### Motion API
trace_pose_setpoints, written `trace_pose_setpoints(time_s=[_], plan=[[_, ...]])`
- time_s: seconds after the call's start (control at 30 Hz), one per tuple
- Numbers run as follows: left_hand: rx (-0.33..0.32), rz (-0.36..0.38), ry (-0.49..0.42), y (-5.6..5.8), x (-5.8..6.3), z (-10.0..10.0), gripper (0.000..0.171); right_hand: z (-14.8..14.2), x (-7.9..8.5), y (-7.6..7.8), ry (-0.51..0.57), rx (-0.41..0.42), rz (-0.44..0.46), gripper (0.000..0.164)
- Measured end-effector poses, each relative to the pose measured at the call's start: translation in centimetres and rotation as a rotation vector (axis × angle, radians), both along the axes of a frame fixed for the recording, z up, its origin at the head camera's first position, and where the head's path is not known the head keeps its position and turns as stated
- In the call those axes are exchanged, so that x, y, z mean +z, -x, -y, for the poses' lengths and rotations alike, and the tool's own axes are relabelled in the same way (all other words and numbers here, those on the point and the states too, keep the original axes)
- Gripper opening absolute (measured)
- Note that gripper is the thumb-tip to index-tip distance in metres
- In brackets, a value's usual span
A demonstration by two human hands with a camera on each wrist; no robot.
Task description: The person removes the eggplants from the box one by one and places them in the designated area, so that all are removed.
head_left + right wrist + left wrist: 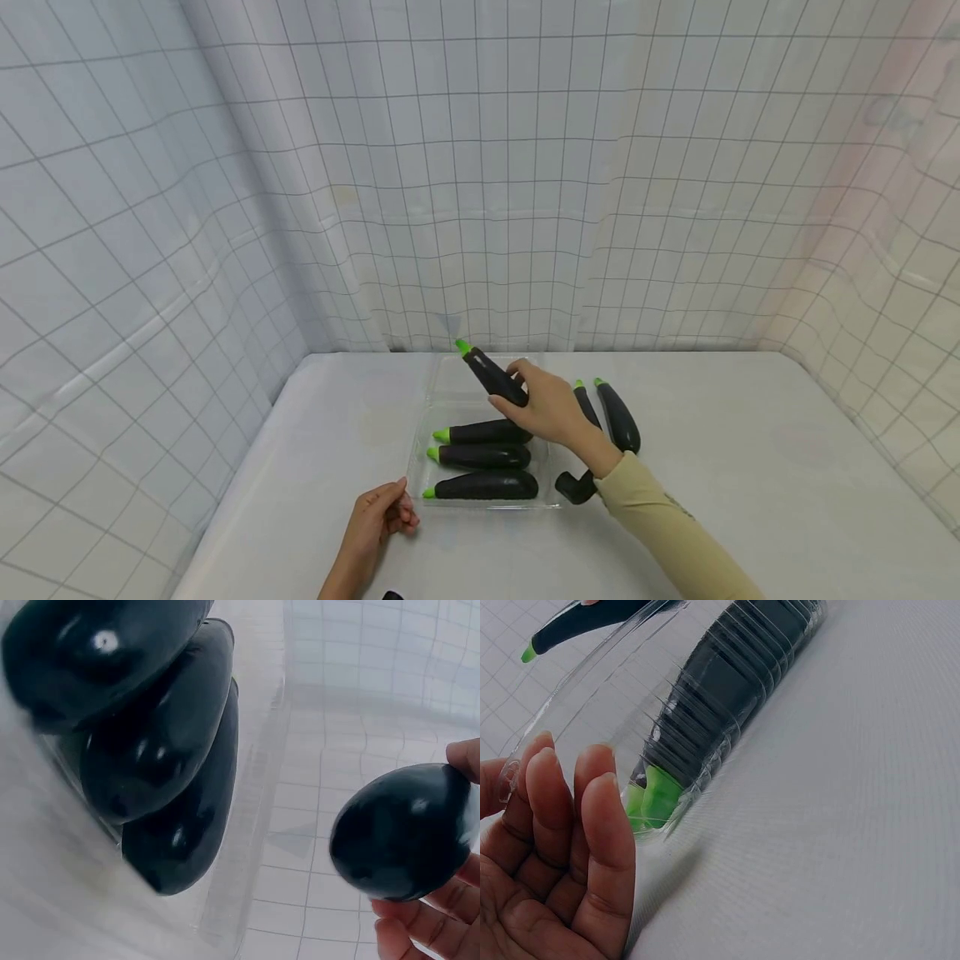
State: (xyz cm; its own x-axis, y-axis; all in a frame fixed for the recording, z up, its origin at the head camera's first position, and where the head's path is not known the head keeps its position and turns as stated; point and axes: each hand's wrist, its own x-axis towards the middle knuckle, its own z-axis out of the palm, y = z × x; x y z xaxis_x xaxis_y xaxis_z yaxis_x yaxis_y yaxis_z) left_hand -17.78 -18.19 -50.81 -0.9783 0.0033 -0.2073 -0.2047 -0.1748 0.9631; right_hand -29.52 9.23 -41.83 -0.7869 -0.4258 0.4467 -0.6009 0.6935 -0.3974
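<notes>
My right hand (546, 402) grips a dark eggplant (495, 377) with a bright green stem end, held tilted over the far part of a clear plastic box (551, 475). Three more eggplants lie side by side in the box, stems to the left; the nearest eggplant (486, 485) is by the front wall. In the right wrist view, fingers and thumb hold the sides of the raised eggplant (401, 832), its rounded end facing the camera. At the box's front left corner, my left hand (378, 512) pinches the clear rim (511, 776) between thumb and fingers.
Two loose eggplants lie on the white table (712, 467) right of the box, one eggplant (618, 417) outermost and the other partly hidden by my right arm. A black curved object (576, 487) is beside the sleeve. A white gridded curtain (480, 208) surrounds the table.
</notes>
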Motion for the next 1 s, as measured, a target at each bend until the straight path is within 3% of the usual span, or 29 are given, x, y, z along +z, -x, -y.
trace_pose_setpoints(time_s=[0.6, 1.0], plan=[[0.02, 0.008, 0.001, 0.1, -0.2, -0.1, 0.034, -1.7, -0.7, 0.9, 0.185, -0.057, -0.1, 0.043], [0.021, 0.01, 0.001, 0.1, -0.1, 0.0, 0.034, -3.5, -0.5, 1.2, 0.261, -0.16, -0.116, 0.044]])
